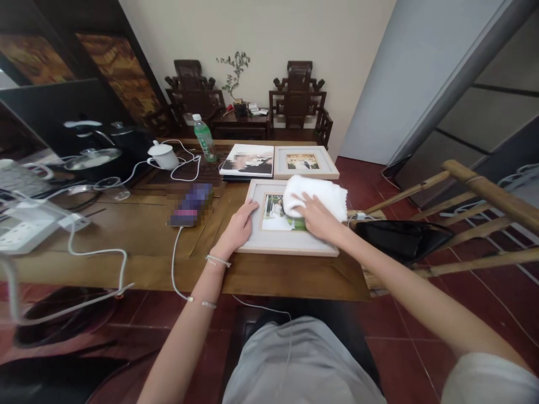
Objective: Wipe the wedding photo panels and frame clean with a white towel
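Observation:
A light wooden picture frame (290, 244) lies flat on the table in front of me, with a wide pale mat around a photo (274, 213) of a person in white among greenery. My left hand (241, 227) grips its left edge, the fingers on the border. Over the upper right of the frame sits a folded white cloth (330, 196). My right hand (316, 217) holds this cloth against the frame, fingers spread across its near side. The cloth and hand hide part of the photo and the frame's right corner.
Behind lie a second framed photo (307, 163) and a photo album (248, 160). A charging phone (191, 205), green-labelled bottle (205, 140), lidded white cup (163, 156) and power strip (25, 230) with trailing cables stand leftward. A bamboo rack (438, 174) is at right.

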`<state>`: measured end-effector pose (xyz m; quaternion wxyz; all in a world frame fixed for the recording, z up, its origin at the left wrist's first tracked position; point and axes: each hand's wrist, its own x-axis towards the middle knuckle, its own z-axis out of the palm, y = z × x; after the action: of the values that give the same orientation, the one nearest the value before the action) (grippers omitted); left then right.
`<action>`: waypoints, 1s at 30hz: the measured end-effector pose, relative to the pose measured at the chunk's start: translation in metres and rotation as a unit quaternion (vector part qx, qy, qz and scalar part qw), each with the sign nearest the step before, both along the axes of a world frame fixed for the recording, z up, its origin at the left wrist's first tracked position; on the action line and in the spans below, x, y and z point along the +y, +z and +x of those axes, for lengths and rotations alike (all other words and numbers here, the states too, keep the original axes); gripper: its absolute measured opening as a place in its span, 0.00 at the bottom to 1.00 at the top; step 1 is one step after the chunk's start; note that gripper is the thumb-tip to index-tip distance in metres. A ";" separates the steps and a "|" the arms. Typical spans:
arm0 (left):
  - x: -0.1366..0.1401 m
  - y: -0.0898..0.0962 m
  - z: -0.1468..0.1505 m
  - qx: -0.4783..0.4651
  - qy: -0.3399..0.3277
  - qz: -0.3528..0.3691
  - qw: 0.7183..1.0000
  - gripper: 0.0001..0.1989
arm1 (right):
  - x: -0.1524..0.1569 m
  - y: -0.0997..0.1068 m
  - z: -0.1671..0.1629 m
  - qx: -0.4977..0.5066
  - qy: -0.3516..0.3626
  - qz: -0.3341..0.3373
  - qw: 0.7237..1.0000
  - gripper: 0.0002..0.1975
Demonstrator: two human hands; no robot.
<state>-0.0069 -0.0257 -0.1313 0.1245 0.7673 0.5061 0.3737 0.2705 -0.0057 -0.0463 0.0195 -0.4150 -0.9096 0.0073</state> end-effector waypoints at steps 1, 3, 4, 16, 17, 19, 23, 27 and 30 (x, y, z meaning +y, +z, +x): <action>0.000 0.000 0.000 0.000 -0.001 -0.001 1.000 0.25 | 0.015 -0.001 0.000 0.002 -0.022 0.022 0.999 0.37; 0.000 0.001 0.000 -0.002 -0.002 -0.005 1.000 0.24 | 0.041 -0.001 -0.002 -0.018 -0.058 0.054 0.997 0.39; 0.000 0.001 0.000 -0.003 -0.002 -0.007 1.000 0.24 | 0.049 -0.001 -0.003 -0.033 -0.067 0.063 0.995 0.39; 0.000 0.001 0.001 0.007 -0.009 -0.002 1.000 0.25 | -0.058 0.016 -0.005 -0.123 -0.006 -0.040 0.992 0.34; 0.000 0.001 0.002 0.005 -0.008 -0.001 1.000 0.26 | -0.073 0.022 -0.004 -0.116 0.007 -0.063 0.991 0.35; 0.000 0.001 0.002 0.001 -0.007 -0.002 1.000 0.26 | -0.096 0.030 -0.004 -0.105 0.037 -0.093 0.989 0.35; -0.001 0.002 0.002 0.007 -0.003 -0.005 1.000 0.25 | -0.099 0.025 -0.004 -0.069 0.049 -0.100 0.991 0.35; -0.002 0.003 0.001 0.013 -0.004 -0.002 1.000 0.24 | -0.052 0.006 -0.004 -0.010 0.009 -0.055 0.998 0.36; -0.001 0.003 0.000 0.012 -0.007 0.005 1.000 0.23 | -0.005 -0.002 -0.005 0.023 -0.052 0.018 0.998 0.35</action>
<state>-0.0073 -0.0265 -0.1285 0.1178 0.7759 0.5000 0.3661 0.2650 -0.0111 -0.0480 0.0484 -0.4610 -0.8861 -0.0004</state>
